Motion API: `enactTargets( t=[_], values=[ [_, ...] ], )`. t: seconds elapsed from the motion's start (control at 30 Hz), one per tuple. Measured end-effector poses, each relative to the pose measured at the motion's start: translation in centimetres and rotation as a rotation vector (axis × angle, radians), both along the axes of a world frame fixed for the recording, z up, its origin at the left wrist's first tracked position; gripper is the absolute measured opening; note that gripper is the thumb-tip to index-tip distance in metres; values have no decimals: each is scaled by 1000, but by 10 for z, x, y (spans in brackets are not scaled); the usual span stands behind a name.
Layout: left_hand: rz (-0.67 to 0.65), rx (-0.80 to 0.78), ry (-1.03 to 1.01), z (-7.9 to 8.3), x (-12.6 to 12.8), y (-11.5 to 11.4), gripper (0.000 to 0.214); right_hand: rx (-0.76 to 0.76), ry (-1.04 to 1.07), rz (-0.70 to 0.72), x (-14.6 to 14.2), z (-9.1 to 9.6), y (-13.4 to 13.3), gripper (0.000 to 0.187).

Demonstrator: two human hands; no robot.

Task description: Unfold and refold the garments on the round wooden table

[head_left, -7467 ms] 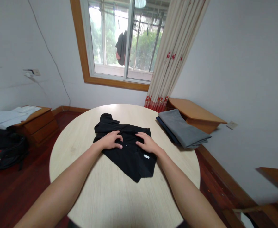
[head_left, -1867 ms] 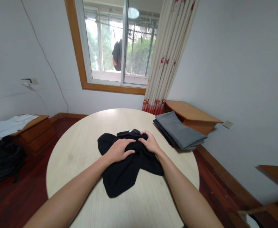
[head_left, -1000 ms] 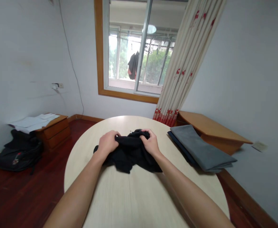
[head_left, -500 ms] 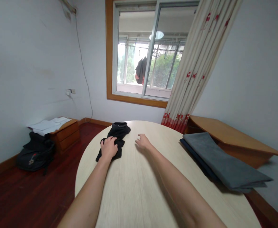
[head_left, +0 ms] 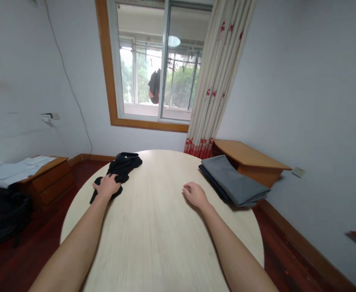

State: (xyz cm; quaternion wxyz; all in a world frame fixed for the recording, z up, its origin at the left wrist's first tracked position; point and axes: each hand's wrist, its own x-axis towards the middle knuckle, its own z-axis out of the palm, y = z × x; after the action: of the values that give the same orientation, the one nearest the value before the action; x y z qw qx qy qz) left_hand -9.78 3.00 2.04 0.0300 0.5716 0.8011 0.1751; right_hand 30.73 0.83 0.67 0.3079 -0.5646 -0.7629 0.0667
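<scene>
Crumpled black cloth garment [head_left: 120, 169] lies soft and light at the round pale wooden desk's [head_left: 153, 243] edge; left hand [head_left: 105, 186] presses it flat-palmed, right hand [head_left: 194, 195] rests loosely curled, empty.

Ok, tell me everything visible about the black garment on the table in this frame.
The black garment is a soft, matte dark cloth, bunched into a loose, crumpled heap rather than laid flat. It lies near the far left edge of the round table, stretched from a rounded lump at the far end to a thinner tail that reaches the rim. The left hand rests palm-down on its near part. The right hand lies apart on bare wood.
</scene>
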Motion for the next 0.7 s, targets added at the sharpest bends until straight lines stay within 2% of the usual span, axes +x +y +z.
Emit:
enactTargets(
  t=[0.1,0.17,0.23,0.3,0.4,0.53,0.6,0.7],
  values=[
    [24,-70,-4,6,-9,9,52,194,41,-251,27,16,2,26],
    [51,-56,25,7,-7,8,51,272,32,-411,47,22,3,28],
    [70,54,100,7,2,2,52,277,18,-528,66,24,3,34],
    [35,207,195,6,17,-8,56,243,2,-622,82,25,0,39],
    [-186,322,207,6,41,-19,53,183,-13,-777,102,27,-4,45],
    [-578,305,-8,-6,64,-16,46,147,-27,-856,114,29,-8,41],
    [-684,276,-80,-19,66,-8,52,134,-41,-851,114,29,-8,34],
    [-743,219,-152,-38,60,3,59,125,-47,-869,110,29,-8,30]
  ],
)
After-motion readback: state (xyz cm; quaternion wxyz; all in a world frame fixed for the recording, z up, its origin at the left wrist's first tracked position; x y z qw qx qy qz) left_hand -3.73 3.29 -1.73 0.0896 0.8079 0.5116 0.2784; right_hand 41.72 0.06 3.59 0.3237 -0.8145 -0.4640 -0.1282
